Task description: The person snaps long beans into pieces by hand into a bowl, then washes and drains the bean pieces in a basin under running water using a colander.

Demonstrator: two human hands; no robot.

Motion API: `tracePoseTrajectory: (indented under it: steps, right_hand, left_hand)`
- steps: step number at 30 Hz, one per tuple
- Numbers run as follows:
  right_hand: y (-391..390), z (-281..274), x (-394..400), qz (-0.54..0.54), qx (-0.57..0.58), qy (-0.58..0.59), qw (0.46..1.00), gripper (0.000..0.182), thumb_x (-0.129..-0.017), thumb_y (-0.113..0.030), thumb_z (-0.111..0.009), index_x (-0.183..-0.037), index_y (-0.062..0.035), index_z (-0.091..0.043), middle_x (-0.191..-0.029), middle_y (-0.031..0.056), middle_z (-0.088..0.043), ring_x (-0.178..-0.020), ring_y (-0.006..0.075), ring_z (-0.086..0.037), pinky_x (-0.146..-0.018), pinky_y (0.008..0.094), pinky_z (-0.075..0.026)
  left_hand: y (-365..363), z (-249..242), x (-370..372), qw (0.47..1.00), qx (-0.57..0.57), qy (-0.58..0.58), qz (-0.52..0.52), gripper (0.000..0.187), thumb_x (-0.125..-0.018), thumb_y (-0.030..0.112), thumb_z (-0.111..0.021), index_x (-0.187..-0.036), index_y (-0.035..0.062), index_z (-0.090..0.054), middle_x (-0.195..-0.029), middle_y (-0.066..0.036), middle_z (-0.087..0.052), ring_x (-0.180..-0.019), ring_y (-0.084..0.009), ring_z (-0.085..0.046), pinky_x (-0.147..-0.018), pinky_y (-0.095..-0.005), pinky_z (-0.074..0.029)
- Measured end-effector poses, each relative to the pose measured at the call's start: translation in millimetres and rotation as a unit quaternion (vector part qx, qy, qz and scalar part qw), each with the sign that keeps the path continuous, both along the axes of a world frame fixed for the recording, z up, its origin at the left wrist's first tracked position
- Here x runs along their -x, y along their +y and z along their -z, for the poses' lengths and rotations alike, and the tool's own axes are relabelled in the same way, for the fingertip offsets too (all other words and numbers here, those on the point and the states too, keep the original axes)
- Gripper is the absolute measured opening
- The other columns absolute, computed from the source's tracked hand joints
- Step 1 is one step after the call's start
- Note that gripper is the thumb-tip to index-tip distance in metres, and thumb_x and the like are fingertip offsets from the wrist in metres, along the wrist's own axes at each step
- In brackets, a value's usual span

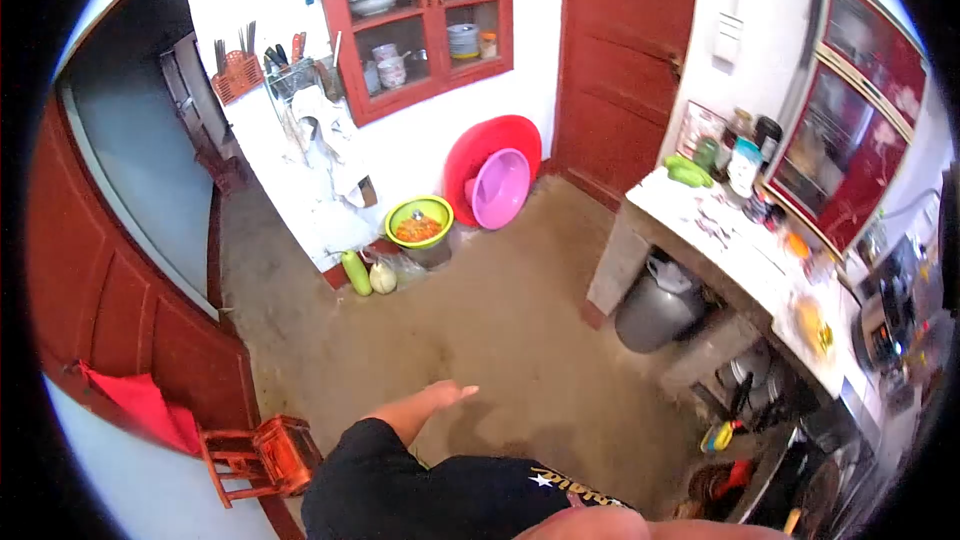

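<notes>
My left hand [450,395] reaches out over the bare concrete floor [480,330], with its fingertips stretched to the right and nothing seen in it. It touches no object. A bare part of my right arm [590,523] crosses the bottom edge, and the right hand itself is out of sight. Beyond the left hand, by the far wall, a yellow-green basin [444,211] holds orange food pieces and rests on a dark bucket [432,256]. Beside it on the floor are a long green gourd [356,273] and a pale round gourd [383,278].
A red basin [467,155] and a pink basin [503,190] lean on the wall. At right stands a counter [735,240] with jars, green vegetables [688,171] and a red cabinet [850,110]; a grey bin [660,315] sits underneath. A wooden stool [270,458] is at lower left.
</notes>
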State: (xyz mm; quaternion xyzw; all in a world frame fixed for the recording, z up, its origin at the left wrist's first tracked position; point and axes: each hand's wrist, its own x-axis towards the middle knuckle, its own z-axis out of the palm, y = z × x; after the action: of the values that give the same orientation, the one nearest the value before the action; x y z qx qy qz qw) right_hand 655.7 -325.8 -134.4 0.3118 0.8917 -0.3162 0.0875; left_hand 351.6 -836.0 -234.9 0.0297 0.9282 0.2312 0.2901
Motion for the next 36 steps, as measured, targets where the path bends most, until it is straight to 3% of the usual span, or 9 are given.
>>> tracePoseTrajectory:
  steps: [4, 6, 12, 20, 23, 27, 31, 32, 36]
  right_hand:
    - [1, 24, 115, -0.034, 0.065, -0.032, 0.997, 0.038, -0.077, -0.024, -0.058, -0.107, -0.0007, -0.053, -0.096, 0.0162, -0.06, -0.087, 0.024, -0.058, -0.071, 0.0364, -0.046]
    - [9, 38, 169, -0.048, 0.101, -0.049, 0.993, 0.037, -0.077, -0.024, -0.058, -0.105, -0.0002, -0.054, -0.094, 0.016, -0.06, -0.085, 0.0235, -0.059, -0.07, 0.0361, -0.047]
    - [21, 69, 407, -0.316, -0.052, -0.089, 0.943, 0.035, -0.076, -0.023, -0.059, -0.104, -0.0025, -0.056, -0.091, 0.0159, -0.062, -0.083, 0.0285, -0.06, -0.071, 0.0396, -0.046]
    - [-78, 5, 758, -0.378, 0.269, -0.001, 0.886, 0.031, -0.076, -0.023, -0.058, -0.1, -0.0036, -0.057, -0.093, 0.0178, -0.06, -0.083, 0.0313, -0.058, -0.071, 0.0384, -0.046]
    - [-96, -15, 842, -0.599, -0.107, 0.056, 0.792, 0.033, -0.075, -0.027, -0.059, -0.1, -0.0051, -0.057, -0.095, 0.0167, -0.06, -0.085, 0.031, -0.058, -0.073, 0.0393, -0.046]
    - [-99, 33, 943, -0.537, 0.08, 0.098, 0.834, 0.036, -0.074, -0.031, -0.059, -0.101, -0.0061, -0.056, -0.097, 0.0153, -0.059, -0.087, 0.0322, -0.057, -0.075, 0.0421, -0.045]
    - [-61, 102, 1009, -0.591, -0.15, -0.041, 0.792, 0.035, -0.076, -0.033, -0.059, -0.096, -0.0043, -0.057, -0.093, 0.0144, -0.06, -0.087, 0.0332, -0.057, -0.071, 0.0432, -0.044]
    - [-22, 198, 1045, -0.693, -0.211, -0.018, 0.689, 0.029, -0.074, -0.032, -0.052, -0.077, -0.006, -0.063, -0.08, 0.0166, -0.062, -0.075, 0.0328, -0.059, -0.061, 0.0423, -0.048]
    - [-22, 120, 1028, -0.46, -0.049, -0.259, 0.848, 0.038, -0.074, -0.044, -0.054, -0.069, -0.008, -0.061, -0.067, 0.0098, -0.06, -0.057, 0.0227, -0.056, -0.054, 0.0361, -0.047]
  left_hand:
    - [9, -2, 110, 0.985, -0.065, 0.12, 0.106, 0.052, -0.081, 0.052, -0.047, -0.085, 0.0016, -0.061, -0.078, -0.014, -0.063, -0.075, -0.0315, -0.059, -0.067, -0.0406, -0.046]
    - [15, -28, 158, 0.98, -0.194, -0.044, 0.026, 0.042, -0.08, 0.044, -0.052, -0.078, 0.0027, -0.061, -0.071, -0.01, -0.062, -0.067, -0.0252, -0.058, -0.063, -0.0364, -0.045]
    - [-29, -26, 259, 0.956, -0.191, 0.094, -0.202, 0.017, -0.073, 0.02, -0.058, -0.067, 0.0041, -0.06, -0.062, -0.007, -0.06, -0.056, -0.016, -0.056, -0.055, -0.031, -0.045]
    - [-80, -114, 330, 0.827, -0.249, 0.076, -0.497, 0.028, -0.079, 0.033, -0.059, -0.079, 0.0047, -0.059, -0.068, -0.005, -0.059, -0.057, -0.0151, -0.056, -0.049, -0.03, -0.043]
    - [-88, -152, 378, 0.845, -0.227, 0.083, -0.477, 0.026, -0.079, 0.032, -0.058, -0.084, 0.0065, -0.057, -0.07, -0.003, -0.058, -0.058, -0.0148, -0.055, -0.048, -0.0299, -0.042]
    - [-136, -182, 496, 0.859, -0.243, 0.169, -0.418, 0.023, -0.081, 0.028, -0.056, -0.086, 0.0057, -0.057, -0.068, -0.003, -0.059, -0.058, -0.0119, -0.055, -0.046, -0.0271, -0.043]
    - [-166, -252, 650, 0.826, -0.383, 0.234, -0.341, 0.019, -0.082, 0.028, -0.056, -0.081, 0.0093, -0.056, -0.068, 0.0, -0.056, -0.059, -0.0092, -0.053, -0.045, -0.024, -0.042]
    - [-164, -278, 690, 0.833, -0.314, 0.285, -0.356, 0.017, -0.082, 0.027, -0.056, -0.079, 0.0102, -0.054, -0.064, 0.002, -0.053, -0.057, -0.0072, -0.051, -0.043, -0.0224, -0.04]
    - [-152, -394, 835, 0.788, -0.383, 0.389, -0.283, 0.018, -0.082, 0.019, -0.054, -0.097, 0.0089, -0.056, -0.066, 0.001, -0.051, -0.054, -0.0067, -0.045, -0.041, -0.0216, -0.037]
